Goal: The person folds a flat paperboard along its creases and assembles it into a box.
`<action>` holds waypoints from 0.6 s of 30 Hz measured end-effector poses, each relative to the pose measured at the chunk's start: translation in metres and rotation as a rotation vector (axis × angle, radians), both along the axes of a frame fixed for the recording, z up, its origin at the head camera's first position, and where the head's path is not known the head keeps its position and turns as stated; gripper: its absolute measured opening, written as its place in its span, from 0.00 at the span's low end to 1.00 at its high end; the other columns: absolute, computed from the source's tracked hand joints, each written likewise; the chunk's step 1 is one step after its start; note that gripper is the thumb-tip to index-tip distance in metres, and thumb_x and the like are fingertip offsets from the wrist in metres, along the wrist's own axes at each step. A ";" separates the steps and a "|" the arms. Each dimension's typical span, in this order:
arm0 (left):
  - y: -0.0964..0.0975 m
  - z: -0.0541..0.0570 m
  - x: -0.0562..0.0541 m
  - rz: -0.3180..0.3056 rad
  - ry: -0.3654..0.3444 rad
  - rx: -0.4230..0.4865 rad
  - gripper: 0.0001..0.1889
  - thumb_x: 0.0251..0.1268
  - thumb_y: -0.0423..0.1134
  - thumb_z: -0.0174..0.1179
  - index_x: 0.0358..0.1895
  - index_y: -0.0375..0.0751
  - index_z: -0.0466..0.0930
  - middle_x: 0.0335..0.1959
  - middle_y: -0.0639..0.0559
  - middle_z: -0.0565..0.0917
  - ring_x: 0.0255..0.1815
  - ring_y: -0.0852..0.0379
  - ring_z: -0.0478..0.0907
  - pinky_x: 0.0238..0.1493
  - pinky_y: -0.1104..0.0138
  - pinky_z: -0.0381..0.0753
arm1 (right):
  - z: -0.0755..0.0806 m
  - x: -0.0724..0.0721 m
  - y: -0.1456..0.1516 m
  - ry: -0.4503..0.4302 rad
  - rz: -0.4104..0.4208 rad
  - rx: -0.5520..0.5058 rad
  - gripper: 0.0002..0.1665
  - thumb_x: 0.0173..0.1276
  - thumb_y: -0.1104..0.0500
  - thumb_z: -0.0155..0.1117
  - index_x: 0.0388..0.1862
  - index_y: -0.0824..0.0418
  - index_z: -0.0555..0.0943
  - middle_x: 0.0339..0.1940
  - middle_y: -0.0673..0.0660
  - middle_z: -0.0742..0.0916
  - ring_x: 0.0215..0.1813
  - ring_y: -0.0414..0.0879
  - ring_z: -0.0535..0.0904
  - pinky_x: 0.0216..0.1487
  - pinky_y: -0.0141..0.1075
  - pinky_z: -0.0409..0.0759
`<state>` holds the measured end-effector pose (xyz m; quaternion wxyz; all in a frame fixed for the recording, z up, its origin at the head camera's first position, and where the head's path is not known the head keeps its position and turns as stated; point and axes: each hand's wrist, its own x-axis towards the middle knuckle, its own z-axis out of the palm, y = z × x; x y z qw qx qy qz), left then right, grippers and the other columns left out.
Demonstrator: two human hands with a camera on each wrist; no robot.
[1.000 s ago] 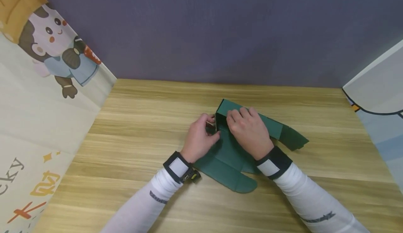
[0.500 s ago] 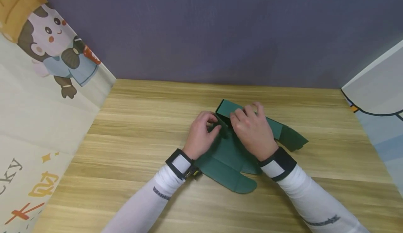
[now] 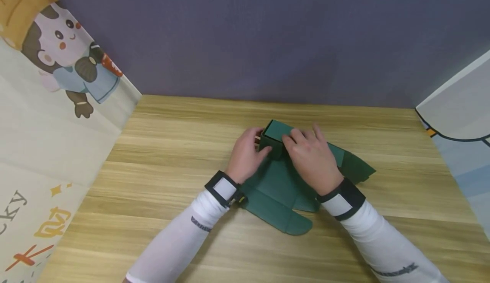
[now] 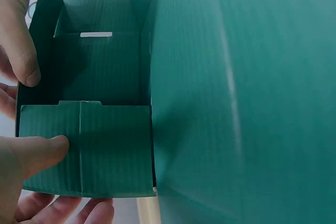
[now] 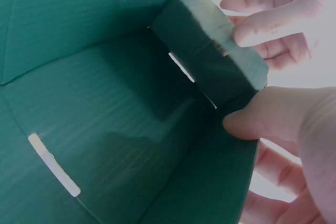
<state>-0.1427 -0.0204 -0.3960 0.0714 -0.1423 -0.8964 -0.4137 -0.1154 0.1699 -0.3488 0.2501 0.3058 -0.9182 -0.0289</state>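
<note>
One partly folded green cardboard box [image 3: 278, 185], narrowly slotted.

The folded corrugated-cardboard box [image 3: 281, 185] is plain green, the flat wood-grain tabletop [image 3: 183, 147] streaked yellow-brown, the far wall [image 3: 268, 41] slate purple, the cartoon-printed left sheet [image 3: 38, 142] cream.

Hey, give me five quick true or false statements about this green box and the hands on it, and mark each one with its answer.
1. The left hand pinches an end flap of the box. True.
2. The right hand is apart from the box. False: it grips the box's side wall.
3. Both wrists wear black bands. True.
4. The box is fully closed. False: it is open, with flaps spread out.
5. The table is plain black. False: it has a light wood-grain look.
</note>
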 end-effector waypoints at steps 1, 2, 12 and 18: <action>0.001 0.001 -0.001 0.002 0.002 -0.011 0.27 0.61 0.43 0.66 0.62 0.41 0.71 0.50 0.50 0.80 0.46 0.55 0.80 0.44 0.69 0.81 | 0.000 0.000 0.000 0.000 0.002 0.000 0.15 0.63 0.73 0.62 0.48 0.64 0.83 0.41 0.63 0.82 0.46 0.62 0.82 0.60 0.64 0.71; 0.002 0.001 -0.002 0.006 0.004 -0.021 0.26 0.61 0.44 0.66 0.62 0.42 0.72 0.50 0.50 0.80 0.46 0.55 0.80 0.43 0.69 0.81 | 0.000 -0.001 0.000 0.002 0.006 -0.001 0.14 0.64 0.72 0.62 0.48 0.64 0.83 0.40 0.63 0.82 0.46 0.62 0.83 0.60 0.64 0.72; 0.007 0.001 -0.014 0.037 0.054 -0.054 0.20 0.63 0.43 0.65 0.57 0.42 0.77 0.48 0.49 0.85 0.44 0.57 0.83 0.43 0.67 0.82 | -0.001 -0.003 -0.002 0.011 0.012 0.000 0.12 0.65 0.70 0.62 0.47 0.64 0.83 0.39 0.62 0.82 0.44 0.61 0.83 0.57 0.62 0.74; 0.008 -0.001 -0.017 0.071 0.078 -0.032 0.15 0.62 0.38 0.64 0.52 0.43 0.78 0.44 0.49 0.85 0.39 0.58 0.84 0.37 0.69 0.83 | -0.001 -0.002 -0.005 0.040 0.010 -0.005 0.12 0.65 0.69 0.62 0.46 0.63 0.84 0.40 0.63 0.83 0.44 0.60 0.83 0.57 0.62 0.75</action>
